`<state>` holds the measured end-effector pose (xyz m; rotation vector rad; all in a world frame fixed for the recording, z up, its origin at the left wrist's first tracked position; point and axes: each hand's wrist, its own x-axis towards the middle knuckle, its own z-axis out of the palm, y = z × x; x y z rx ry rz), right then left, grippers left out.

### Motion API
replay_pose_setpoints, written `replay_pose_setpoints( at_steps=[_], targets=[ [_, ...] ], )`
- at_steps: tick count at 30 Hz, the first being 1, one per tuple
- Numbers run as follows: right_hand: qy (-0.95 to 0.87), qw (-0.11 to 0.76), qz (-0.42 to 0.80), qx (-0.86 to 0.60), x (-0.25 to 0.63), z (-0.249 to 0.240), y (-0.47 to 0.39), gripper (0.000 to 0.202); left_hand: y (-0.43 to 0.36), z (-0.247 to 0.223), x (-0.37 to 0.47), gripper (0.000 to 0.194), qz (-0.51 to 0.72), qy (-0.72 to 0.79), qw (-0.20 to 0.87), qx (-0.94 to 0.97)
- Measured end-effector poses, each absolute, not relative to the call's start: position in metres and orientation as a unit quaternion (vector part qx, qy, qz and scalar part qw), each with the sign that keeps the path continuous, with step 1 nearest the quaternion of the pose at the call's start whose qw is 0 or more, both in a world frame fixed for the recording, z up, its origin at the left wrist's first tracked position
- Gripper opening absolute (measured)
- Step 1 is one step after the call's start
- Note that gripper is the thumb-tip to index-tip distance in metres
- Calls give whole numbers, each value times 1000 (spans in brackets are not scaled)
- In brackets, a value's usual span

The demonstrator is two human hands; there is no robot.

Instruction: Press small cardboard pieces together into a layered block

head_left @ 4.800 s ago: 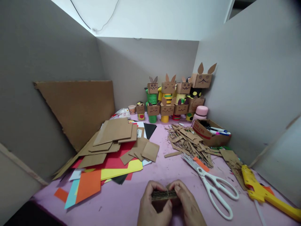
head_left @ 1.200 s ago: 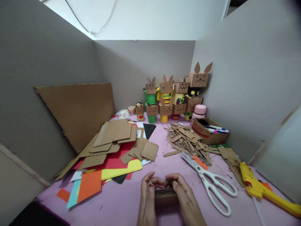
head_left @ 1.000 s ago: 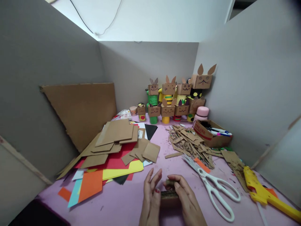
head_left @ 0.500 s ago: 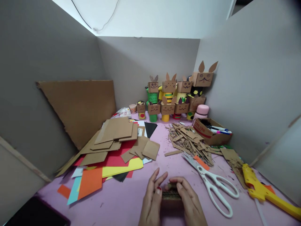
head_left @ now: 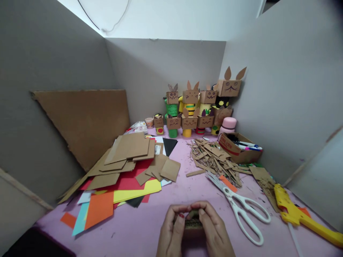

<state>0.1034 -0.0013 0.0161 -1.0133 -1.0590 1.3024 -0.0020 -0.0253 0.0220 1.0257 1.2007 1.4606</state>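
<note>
Between my two hands, low at the front of the table, is a small cardboard piece (head_left: 193,224) with its corrugated edges facing up. My left hand (head_left: 171,228) wraps its fingers round the left side, the thumb pressed along the near edge. My right hand (head_left: 214,226) grips the right side with thumb and bent fingers. The fingertips of both hands meet at the far side. Much of the piece is hidden by the hands and in shadow. To the right of my right hand lie white-handled scissors (head_left: 238,203), blades pointing away.
Cardboard sheets (head_left: 128,150) and coloured paper (head_left: 100,210) are piled left. Cardboard scraps (head_left: 211,157) lie behind the scissors, beside a box of pens (head_left: 235,150). A yellow glue gun (head_left: 294,210) is far right. Cardboard animal figures (head_left: 189,121) stand at the back.
The fingers of my left hand, raised and spread before, have curled down over the far side of the cardboard. The view has shifted slightly.
</note>
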Motion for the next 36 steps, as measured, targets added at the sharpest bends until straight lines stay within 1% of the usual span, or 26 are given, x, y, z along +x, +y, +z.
replay_pose_setpoints(
  at_steps=[3,5,10,14,18,22,24,26,28,29,33,36],
  targets=[
    [-433,553,565,-433,103,17,-2,18,-24,21,1,18,613,471,458,438],
    [-425,553,571,-434,103,16,-3,18,-22,20,3,19,624,475,436,440],
    [-462,545,516,-473,104,14,0,22,-19,20,5,23,600,520,410,449],
    [-470,531,547,-445,105,14,1,28,-18,21,6,22,591,540,403,442],
    [-462,505,603,-410,114,14,8,41,-16,24,7,21,606,533,413,422],
    [-461,503,606,-409,133,14,24,56,-13,28,2,15,613,530,413,416],
    [-488,490,613,-383,140,14,30,58,-12,29,-1,14,621,526,408,413],
    [-526,457,630,-343,141,15,30,58,-11,29,-3,15,637,513,396,418],
    [-542,431,650,-313,137,13,26,74,-11,29,-4,15,645,502,380,433],
    [-540,426,655,-313,135,12,24,77,-10,28,-5,15,642,503,376,440],
    [-543,389,652,-358,130,7,22,69,-8,27,-6,17,615,530,381,442],
    [-573,380,628,-365,133,8,25,64,-8,26,-6,19,611,526,389,445]
  ],
)
